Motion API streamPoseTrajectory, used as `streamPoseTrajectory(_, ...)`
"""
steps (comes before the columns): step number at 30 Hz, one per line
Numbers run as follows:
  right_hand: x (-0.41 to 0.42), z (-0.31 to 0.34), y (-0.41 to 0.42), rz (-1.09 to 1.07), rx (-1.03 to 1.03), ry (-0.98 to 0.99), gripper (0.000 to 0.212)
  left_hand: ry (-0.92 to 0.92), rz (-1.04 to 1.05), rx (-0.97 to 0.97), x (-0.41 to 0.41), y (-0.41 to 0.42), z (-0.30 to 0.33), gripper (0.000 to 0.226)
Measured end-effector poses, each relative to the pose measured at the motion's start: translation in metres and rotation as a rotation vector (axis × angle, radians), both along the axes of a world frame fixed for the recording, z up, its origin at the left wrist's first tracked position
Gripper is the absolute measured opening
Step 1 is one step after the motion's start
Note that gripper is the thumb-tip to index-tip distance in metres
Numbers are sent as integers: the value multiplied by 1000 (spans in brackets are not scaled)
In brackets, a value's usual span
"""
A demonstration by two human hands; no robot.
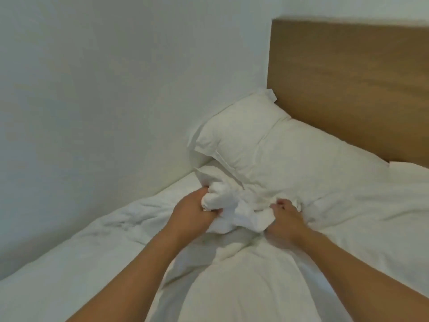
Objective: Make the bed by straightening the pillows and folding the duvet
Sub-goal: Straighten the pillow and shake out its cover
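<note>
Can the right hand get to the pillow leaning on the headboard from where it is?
Probably yes: the right hand grips bunched duvet right below the pillow, with nothing between.

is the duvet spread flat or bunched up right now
Bunched up. The left hand and right hand each grip a crumpled wad of the duvet in front of the pillow.

1. A pale, plain wall (92,89) fills the space to the left of and beyond the left hand, meeting the mattress edge along a slanting line.
2. A wooden headboard (348,84), brown with a faint horizontal grain, stands up beyond and to the right of the right hand.
3. A strip of white wall (348,8) shows above the headboard, farthest from both hands.
</note>
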State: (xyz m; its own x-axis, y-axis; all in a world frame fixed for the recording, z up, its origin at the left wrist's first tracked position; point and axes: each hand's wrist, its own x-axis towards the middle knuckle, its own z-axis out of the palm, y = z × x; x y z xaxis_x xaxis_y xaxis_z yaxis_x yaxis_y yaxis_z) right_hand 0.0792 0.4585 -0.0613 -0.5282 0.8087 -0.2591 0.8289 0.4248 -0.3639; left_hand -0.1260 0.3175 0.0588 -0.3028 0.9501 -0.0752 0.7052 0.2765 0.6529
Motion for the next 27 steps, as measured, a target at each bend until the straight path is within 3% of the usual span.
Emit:
streamPoseTrajectory(2, -13, 91, -8, 109, -64, 143, 108, -52, 0, 144, 0, -1, 76, 17)
streamPoseTrajectory(4, -25, 191, -21, 282, -84, 116, 117, -89, 22, 286, -1, -4, 156, 18)
streamPoseTrajectory(6, -33, 286, -37, 362, -286, 176, 109, -93, 47, 432, -6, -9, 242, 19)
streamPoseTrajectory(8, -41, 381, -54, 405, -655, 491, 81, -124, 56, 581, -15, -18, 328, 20)
streamPoseTrajectory(10, -52, 467, -76, 449, -753, 688, 60, -188, 92, 702, -22, -32, 402, 17)
streamPoseTrajectory(13, -78, 558, -106, 438, -433, 734, 58, -200, 110, 820, -24, -53, 484, 23)
streamPoseTrajectory(15, -87, 587, -114, 326, -227, 823, 46, -117, 99, 773, -23, -72, 513, 38)
streamPoseTrajectory(17, -83, 600, -116, 196, -125, 915, 50, -28, 137, 524, -32, -95, 512, 74)
streamPoseTrajectory(19, -73, 597, -117, 82, -40, 921, 48, -82, 123, 203, -26, -121, 471, 98)
streamPoseTrajectory(20, -68, 594, -121, 54, 12, 892, 40, -98, 113, 70, -15, -131, 442, 97)
streamPoseTrajectory(22, -55, 592, -128, 35, 98, 790, 20, -159, 134, -3, 12, -140, 407, 61)
streamPoseTrajectory(23, -49, 599, -127, 15, 151, 761, 15, -147, 142, 52, 18, -138, 411, 45)
streamPoseTrajectory(25, -45, 634, -119, -59, 283, 808, 9, -4, 188, 248, 16, -127, 460, 32)
streamPoseTrajectory(27, -56, 680, -108, -163, 387, 1038, 12, 218, 314, 549, 9, -122, 536, 18)
